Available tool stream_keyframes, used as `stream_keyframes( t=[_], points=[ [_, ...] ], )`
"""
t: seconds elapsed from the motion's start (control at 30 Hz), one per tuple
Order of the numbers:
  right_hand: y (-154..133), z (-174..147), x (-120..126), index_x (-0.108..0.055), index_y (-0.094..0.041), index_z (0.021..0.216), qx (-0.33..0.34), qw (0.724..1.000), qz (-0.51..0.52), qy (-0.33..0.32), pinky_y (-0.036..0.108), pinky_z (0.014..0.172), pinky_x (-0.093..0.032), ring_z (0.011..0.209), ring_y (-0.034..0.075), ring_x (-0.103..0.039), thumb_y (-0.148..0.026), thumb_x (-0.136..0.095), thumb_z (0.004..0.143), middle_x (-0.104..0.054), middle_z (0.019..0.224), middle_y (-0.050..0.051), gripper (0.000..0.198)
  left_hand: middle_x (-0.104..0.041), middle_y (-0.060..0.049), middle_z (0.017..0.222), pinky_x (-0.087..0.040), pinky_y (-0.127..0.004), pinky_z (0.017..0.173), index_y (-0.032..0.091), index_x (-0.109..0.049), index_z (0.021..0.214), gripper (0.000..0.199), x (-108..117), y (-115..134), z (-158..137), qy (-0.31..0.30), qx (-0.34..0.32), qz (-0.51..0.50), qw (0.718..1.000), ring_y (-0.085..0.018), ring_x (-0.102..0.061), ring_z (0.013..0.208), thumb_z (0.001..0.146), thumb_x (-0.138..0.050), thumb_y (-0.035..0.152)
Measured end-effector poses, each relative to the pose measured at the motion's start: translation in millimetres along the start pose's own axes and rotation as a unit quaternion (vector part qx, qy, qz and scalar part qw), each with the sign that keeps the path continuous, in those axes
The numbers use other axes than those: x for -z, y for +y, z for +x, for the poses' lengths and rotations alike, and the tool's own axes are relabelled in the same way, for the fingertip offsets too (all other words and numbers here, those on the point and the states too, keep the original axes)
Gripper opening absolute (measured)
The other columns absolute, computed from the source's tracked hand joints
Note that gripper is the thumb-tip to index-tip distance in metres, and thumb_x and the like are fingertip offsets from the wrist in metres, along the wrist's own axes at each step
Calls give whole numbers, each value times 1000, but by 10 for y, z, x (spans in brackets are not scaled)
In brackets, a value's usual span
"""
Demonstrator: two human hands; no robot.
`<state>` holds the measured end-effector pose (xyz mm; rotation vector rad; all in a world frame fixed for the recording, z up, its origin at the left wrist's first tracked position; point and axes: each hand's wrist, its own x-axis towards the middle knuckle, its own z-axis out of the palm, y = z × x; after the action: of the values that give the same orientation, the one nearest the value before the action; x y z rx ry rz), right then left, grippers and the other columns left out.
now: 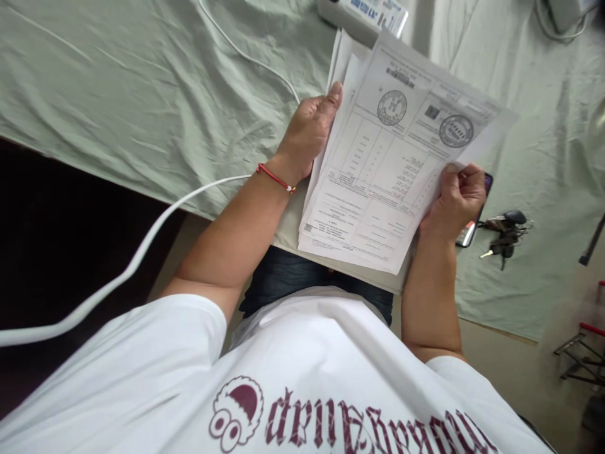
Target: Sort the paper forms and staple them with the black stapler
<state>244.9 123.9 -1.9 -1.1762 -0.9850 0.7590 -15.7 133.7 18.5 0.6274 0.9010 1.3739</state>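
Note:
Both of my hands hold a loose stack of printed paper sheets [378,157] above the near edge of the table. The top sheet carries round ink stamps, a barcode and table-like lines of print. My left hand [314,126], with a red string bracelet at the wrist, grips the stack's left edge, thumb along the paper. On the other side, my right hand [456,198] pinches the right edge between thumb and curled fingers. The sheets on the left are slightly fanned out. Just behind my right hand lies a smartphone [467,233], partly hidden by it.
A bunch of keys [505,233] lies right of the phone on the green cloth [142,94]. A white box-like device [363,16] stands beyond the papers. One white cable [142,246] crosses at left. Another device [562,12] sits at the far right.

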Motion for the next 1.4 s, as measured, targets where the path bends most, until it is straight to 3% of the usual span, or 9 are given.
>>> stream_keyframes(
  t=[0.1, 0.27, 0.4, 0.6, 0.7, 0.9, 1.07, 1.2, 1.4],
  points=[
    [-17, -21, -24, -62, -19, 84, 10, 1000, -15, -4, 24, 77, -49, 72, 10, -50, -19, -71, 90, -50, 72, -6, 11, -68, -5, 75, -57, -35, 80, 19, -69, 77, 45, 24, -15, 1, -51, -43, 73, 995, -18, -68, 75, 112, -47, 36],
    [-62, -21, -29, -61, -19, 86, 17, 999, -27, 10, 24, 79, -50, 76, 10, -53, -16, -67, 93, -53, 76, -5, 9, -77, -4, 85, -59, -36, 88, 18, -77, 89, 28, 25, -36, 7, -39, -52, 117, 991, -19, -74, 84, 108, -57, 25],
    [-71, 2, -6, -60, -18, 88, 39, 998, -35, 21, 23, 79, -49, 78, 9, -52, -15, -65, 95, -51, 78, -6, 9, -80, -2, 86, -60, -33, 84, 24, -80, 83, 35, 13, -33, 4, -35, -53, 130, 989, -18, -75, 84, 108, -54, 23],
    [-25, -35, -41, -57, -20, 88, 68, 998, -8, -14, 21, 71, -46, 66, 8, -38, -19, -68, 95, -32, 70, -8, 13, -80, -5, 86, -62, -36, 83, 19, -80, 90, 34, 11, -8, -24, -53, -46, 108, 992, -19, -76, 83, 110, -52, 25],
    [-44, -41, -45, -55, -23, 88, 76, 997, -20, -10, 26, 80, -52, 76, 11, -49, -22, -66, 98, -44, 78, -5, 16, -80, -5, 86, -62, -35, 84, 16, -78, 92, 35, 5, -13, -23, -39, -49, 93, 994, -18, -76, 82, 111, -50, 24],
    [-100, 2, 14, -46, -29, 89, -15, 997, -67, 15, 36, 77, -59, 92, 20, -62, -30, -58, 102, -51, 86, -1, 18, -75, -6, 80, -59, -40, 90, 13, -76, 89, 37, -9, 0, -23, -13, -30, 89, 996, -19, -75, 82, 112, -48, 24],
    [-124, -66, -30, -51, -27, 88, -28, 997, -65, -18, 29, 66, -55, 76, 15, -61, -36, -70, 96, -46, 72, -6, 22, -74, -6, 75, -59, -41, 90, 24, -76, 77, 41, 30, -51, 23, -1, -53, 83, 995, -24, -75, 93, 108, -55, 41],
    [-171, -121, -71, -57, -27, 91, -75, 995, -64, -30, 24, 55, -51, 65, 12, -59, -33, -76, 92, -51, 71, -7, 19, -72, -5, 74, -59, -39, 94, 26, -77, 83, 37, 50, -101, 64, -6, -59, 76, 995, -25, -74, 104, 105, -59, 50],
    [-149, -126, -79, -62, -27, 93, -85, 993, -67, -43, 24, 57, -54, 69, 12, -60, -34, -74, 93, -59, 77, -6, 15, -61, -2, 66, -56, -32, 76, 18, -69, 75, 43, 33, -61, 28, -7, -59, 86, 995, -15, -64, 69, 110, -54, 40]
  ],
)
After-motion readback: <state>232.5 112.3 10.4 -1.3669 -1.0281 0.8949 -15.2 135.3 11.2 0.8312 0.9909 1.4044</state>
